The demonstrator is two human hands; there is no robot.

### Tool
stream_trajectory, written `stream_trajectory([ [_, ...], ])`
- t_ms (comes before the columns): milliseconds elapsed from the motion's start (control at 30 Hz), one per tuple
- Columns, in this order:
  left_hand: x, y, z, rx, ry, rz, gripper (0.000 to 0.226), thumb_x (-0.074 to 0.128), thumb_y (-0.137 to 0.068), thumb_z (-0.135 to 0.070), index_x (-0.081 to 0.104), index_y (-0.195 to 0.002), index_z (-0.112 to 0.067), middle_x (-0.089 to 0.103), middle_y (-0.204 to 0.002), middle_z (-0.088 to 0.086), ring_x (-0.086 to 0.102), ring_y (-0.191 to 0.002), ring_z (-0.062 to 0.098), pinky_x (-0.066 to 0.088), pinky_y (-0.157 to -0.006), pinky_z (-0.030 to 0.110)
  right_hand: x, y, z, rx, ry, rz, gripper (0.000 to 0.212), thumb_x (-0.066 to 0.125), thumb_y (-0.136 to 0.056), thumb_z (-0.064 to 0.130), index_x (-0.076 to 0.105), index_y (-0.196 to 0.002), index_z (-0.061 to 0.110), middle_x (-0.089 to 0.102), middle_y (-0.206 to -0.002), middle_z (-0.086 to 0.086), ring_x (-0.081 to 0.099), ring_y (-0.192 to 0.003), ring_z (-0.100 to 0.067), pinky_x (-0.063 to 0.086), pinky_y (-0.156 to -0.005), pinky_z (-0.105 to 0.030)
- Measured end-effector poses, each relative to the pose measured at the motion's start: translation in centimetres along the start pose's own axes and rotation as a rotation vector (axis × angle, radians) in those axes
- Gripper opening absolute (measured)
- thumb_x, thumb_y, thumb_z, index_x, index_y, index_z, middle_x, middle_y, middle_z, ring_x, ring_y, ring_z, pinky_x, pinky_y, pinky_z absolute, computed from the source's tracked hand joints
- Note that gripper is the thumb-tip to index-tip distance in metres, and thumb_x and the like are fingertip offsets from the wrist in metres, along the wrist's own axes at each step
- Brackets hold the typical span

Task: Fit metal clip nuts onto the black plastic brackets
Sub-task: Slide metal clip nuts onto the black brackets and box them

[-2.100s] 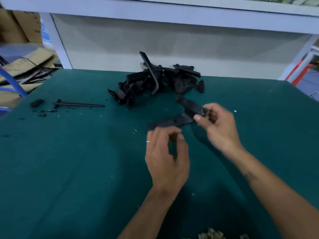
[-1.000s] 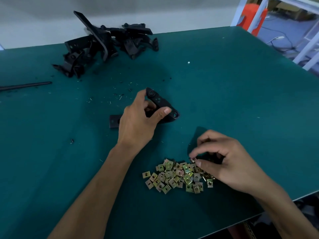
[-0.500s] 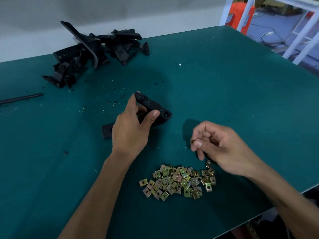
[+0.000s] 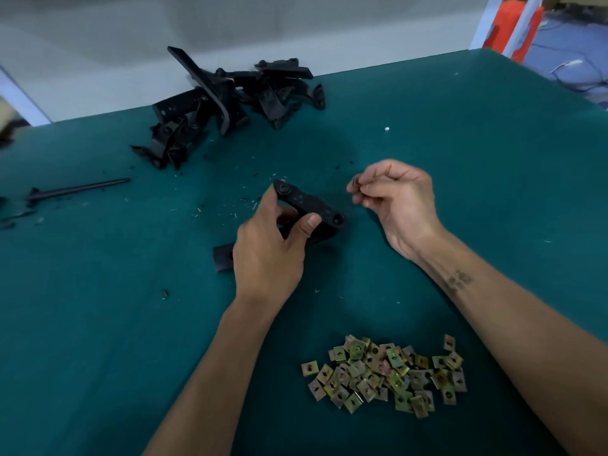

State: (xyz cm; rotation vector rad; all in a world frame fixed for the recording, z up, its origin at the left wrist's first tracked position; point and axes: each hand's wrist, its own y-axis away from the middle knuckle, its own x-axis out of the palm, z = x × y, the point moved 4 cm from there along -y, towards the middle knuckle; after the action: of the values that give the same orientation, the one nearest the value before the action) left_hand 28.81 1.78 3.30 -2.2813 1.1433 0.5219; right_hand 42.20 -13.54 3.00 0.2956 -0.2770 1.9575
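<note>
My left hand (image 4: 268, 250) grips a black plastic bracket (image 4: 312, 207) at the middle of the green table, thumb and fingers curled round it; the bracket's lower end (image 4: 223, 257) sticks out to the left of my palm. My right hand (image 4: 396, 199) is raised just right of the bracket and pinches one metal clip nut (image 4: 355, 184) between thumb and fingertips. The nut is a short way from the bracket's right end and does not touch it. A heap of several brass-coloured clip nuts (image 4: 385, 373) lies near the table's front edge.
A pile of several black brackets (image 4: 227, 103) sits at the back of the green table (image 4: 477, 192). A thin black rod (image 4: 79, 189) lies at the far left. Small black and white scraps dot the cloth around the bracket. White shelf legs and an orange object (image 4: 511, 24) stand beyond the back right corner.
My right hand lifted a clip nut from the heap and carried it up toward the bracket's right end. My left hand kept its grip on the bracket.
</note>
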Motion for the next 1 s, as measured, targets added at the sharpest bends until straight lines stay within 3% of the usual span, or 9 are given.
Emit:
stream_trajectory([
  [200, -0.4, -0.4, 0.5, 0.001, 0.013, -0.069, 0.044, 0.058, -0.091, -0.065, 0.058, -0.115, -0.028, 0.072, -0.094, -0.017, 0.067, -0.089, 0.003, 0.056, -0.078, 0.04, 1.2, -0.2, -0.8, -0.056, 0.096, 0.159, 0.02, 0.064, -0.078, -0.014, 0.068, -0.082, 0.005, 0.073, -0.075, -0.013, 0.067, -0.066, -0.02, 0.049, -0.057, -0.023],
  [367, -0.3, -0.6, 0.5, 0.002, -0.007, -0.076, 0.041, 0.066, -0.091, -0.054, 0.057, -0.122, -0.029, 0.072, -0.097, -0.019, 0.066, -0.094, -0.001, 0.05, -0.076, 0.02, 1.5, -0.4, -0.8, -0.029, 0.125, 0.235, 0.018, 0.073, -0.077, -0.01, 0.076, -0.079, 0.008, 0.071, -0.076, -0.011, 0.065, -0.074, -0.019, 0.05, -0.062, -0.022],
  [467, -0.3, -0.6, 0.4, -0.001, -0.019, -0.087, 0.048, 0.071, -0.09, -0.047, 0.053, -0.132, -0.033, 0.072, -0.096, -0.021, 0.066, -0.095, -0.004, 0.047, -0.076, 0.011, 1.6, -0.5, -0.7, -0.019, 0.115, 0.23, 0.017, 0.074, -0.072, -0.004, 0.078, -0.075, 0.013, 0.07, -0.076, -0.011, 0.064, -0.078, -0.027, 0.049, -0.064, -0.023],
  [600, -0.3, -0.5, 0.4, -0.004, -0.03, -0.09, 0.056, 0.073, -0.09, -0.044, 0.05, -0.139, -0.033, 0.071, -0.096, -0.022, 0.065, -0.096, -0.004, 0.05, -0.08, 0.019, 1.8, -0.3, -0.8, -0.057, 0.174, 0.229, 0.023, 0.073, -0.073, -0.005, 0.078, -0.073, 0.018, 0.07, -0.073, -0.01, 0.061, -0.078, -0.035, 0.048, -0.063, -0.027],
  [733, -0.3, -0.3, 0.3, -0.013, -0.024, -0.099, 0.058, 0.074, -0.089, -0.043, 0.049, -0.141, -0.034, 0.071, -0.095, -0.022, 0.066, -0.095, -0.003, 0.054, -0.082, 0.028, 1.9, -0.1, -0.7, -0.108, 0.23, 0.187, 0.024, 0.072, -0.073, -0.003, 0.077, -0.072, 0.02, 0.069, -0.072, -0.008, 0.061, -0.073, -0.029, 0.046, -0.065, -0.032],
  [833, -0.2, -0.1, 0.2, -0.016, -0.014, -0.099, 0.061, 0.075, -0.089, -0.042, 0.048, -0.142, -0.032, 0.072, -0.097, -0.021, 0.066, -0.096, -0.003, 0.054, -0.084, 0.027, 1.7, -0.1, -0.6, -0.111, 0.22, 0.174, 0.023, 0.072, -0.072, -0.003, 0.077, -0.071, 0.02, 0.068, -0.071, -0.006, 0.057, -0.069, -0.021, 0.046, -0.065, -0.031],
  [1000, -0.3, -0.1, 0.1, -0.012, -0.01, -0.095, 0.062, 0.075, -0.088, -0.041, 0.048, -0.142, -0.03, 0.073, -0.098, -0.018, 0.066, -0.097, -0.001, 0.054, -0.084, 0.028, 2.0, 0.0, -0.9, -0.096, 0.215, 0.214, 0.02, 0.073, -0.072, 0.002, 0.079, -0.073, 0.021, 0.068, -0.076, -0.015, 0.057, -0.071, -0.023, 0.045, -0.065, -0.03],
])
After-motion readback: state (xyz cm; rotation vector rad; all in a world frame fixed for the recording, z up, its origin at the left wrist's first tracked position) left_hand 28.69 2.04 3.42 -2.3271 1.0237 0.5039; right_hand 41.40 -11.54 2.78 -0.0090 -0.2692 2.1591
